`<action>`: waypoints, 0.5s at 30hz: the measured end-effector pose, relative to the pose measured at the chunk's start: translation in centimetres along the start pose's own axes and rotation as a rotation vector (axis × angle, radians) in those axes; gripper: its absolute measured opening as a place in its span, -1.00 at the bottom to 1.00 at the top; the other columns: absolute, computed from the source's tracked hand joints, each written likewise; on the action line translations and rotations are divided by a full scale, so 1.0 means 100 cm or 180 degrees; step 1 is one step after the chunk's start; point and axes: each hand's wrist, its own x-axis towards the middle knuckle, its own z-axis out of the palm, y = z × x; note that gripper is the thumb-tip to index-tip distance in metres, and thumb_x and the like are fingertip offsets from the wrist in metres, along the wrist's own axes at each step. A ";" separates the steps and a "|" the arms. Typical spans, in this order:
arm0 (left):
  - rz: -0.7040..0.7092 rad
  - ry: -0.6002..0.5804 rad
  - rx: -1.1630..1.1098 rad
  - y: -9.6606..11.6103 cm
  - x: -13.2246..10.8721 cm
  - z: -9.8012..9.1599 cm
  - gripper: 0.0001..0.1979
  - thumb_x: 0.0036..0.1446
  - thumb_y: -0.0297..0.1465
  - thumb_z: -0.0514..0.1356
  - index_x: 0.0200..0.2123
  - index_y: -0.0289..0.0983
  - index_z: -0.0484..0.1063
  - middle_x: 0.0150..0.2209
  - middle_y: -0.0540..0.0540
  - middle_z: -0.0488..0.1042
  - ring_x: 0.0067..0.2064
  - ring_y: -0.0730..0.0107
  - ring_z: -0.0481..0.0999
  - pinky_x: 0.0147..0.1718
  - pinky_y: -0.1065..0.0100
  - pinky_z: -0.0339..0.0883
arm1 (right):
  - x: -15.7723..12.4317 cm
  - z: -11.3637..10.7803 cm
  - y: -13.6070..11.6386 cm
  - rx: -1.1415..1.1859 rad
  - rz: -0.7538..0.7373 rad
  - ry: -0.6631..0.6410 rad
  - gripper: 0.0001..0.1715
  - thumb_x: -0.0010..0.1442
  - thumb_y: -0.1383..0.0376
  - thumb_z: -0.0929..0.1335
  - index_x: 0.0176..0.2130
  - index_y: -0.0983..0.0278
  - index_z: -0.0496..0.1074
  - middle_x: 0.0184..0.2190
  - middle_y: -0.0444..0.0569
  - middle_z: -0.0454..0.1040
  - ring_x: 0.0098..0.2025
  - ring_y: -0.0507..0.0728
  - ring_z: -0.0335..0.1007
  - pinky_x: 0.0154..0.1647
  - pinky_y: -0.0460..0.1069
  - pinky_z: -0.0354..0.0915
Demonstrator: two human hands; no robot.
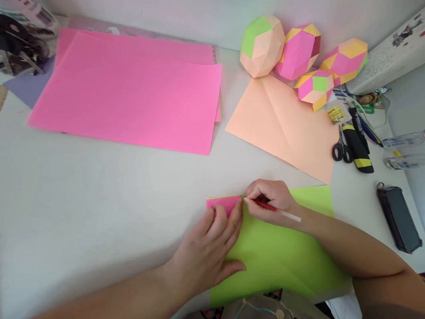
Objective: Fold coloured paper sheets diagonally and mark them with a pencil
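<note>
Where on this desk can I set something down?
Widest bare patch: between the left hand and the large pink sheet, stretching left. A narrow strip separates that sheet from the peach paper. The upper right is crowded: paper models, scissors, a black-and-yellow tool.

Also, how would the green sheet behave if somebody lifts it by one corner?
The green sheet would probably sag: it looks thin and its near edge curves. Such thin material is likely light. The small pink piece on it, under the left hand, might slide off.
</note>
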 end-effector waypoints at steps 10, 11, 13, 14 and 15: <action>0.0013 -0.0036 0.0019 0.001 -0.001 0.001 -0.12 0.08 0.20 -0.03 0.18 -0.40 0.30 0.23 -0.20 0.25 0.01 -0.08 0.24 0.02 0.07 0.06 | -0.001 0.002 0.002 -0.0004 -0.0032 0.0073 -0.84 0.09 0.38 0.30 -0.51 0.27 0.28 -0.54 -0.13 0.46 -0.57 -0.07 0.28 -0.55 -0.17 0.15; 0.0015 -0.0038 0.0028 0.001 -0.001 0.001 -0.13 0.08 0.20 -0.03 0.18 -0.40 0.30 0.23 -0.20 0.25 0.01 -0.08 0.24 0.02 0.07 0.06 | -0.001 0.002 0.002 0.0003 -0.0012 0.0065 -0.84 0.10 0.37 0.30 -0.51 0.27 0.28 -0.53 -0.12 0.46 -0.57 -0.07 0.28 -0.55 -0.17 0.15; 0.0011 -0.0037 0.0045 0.000 0.000 0.001 -0.13 0.08 0.20 -0.03 0.18 -0.39 0.30 0.23 -0.20 0.25 0.01 -0.08 0.24 0.02 0.07 0.06 | -0.001 0.002 0.002 0.0017 -0.0002 0.0040 -0.84 0.10 0.36 0.30 -0.51 0.27 0.29 -0.53 -0.11 0.46 -0.56 -0.06 0.29 -0.55 -0.17 0.15; 0.0004 -0.0036 0.0051 0.000 0.000 0.001 -0.13 0.08 0.20 -0.03 0.18 -0.39 0.30 0.23 -0.20 0.25 0.01 -0.08 0.24 0.02 0.07 0.06 | -0.001 0.002 0.002 0.0017 -0.0003 0.0039 -0.84 0.10 0.36 0.29 -0.51 0.27 0.29 -0.53 -0.11 0.46 -0.55 -0.06 0.30 -0.55 -0.16 0.15; 0.0007 -0.0031 0.0052 0.000 0.000 0.001 -0.13 0.08 0.20 -0.03 0.18 -0.39 0.31 0.23 -0.19 0.25 0.01 -0.08 0.24 0.02 0.07 0.06 | -0.001 0.002 0.001 0.0009 0.0004 0.0037 -0.84 0.10 0.36 0.29 -0.51 0.27 0.29 -0.52 -0.11 0.47 -0.55 -0.05 0.31 -0.55 -0.16 0.16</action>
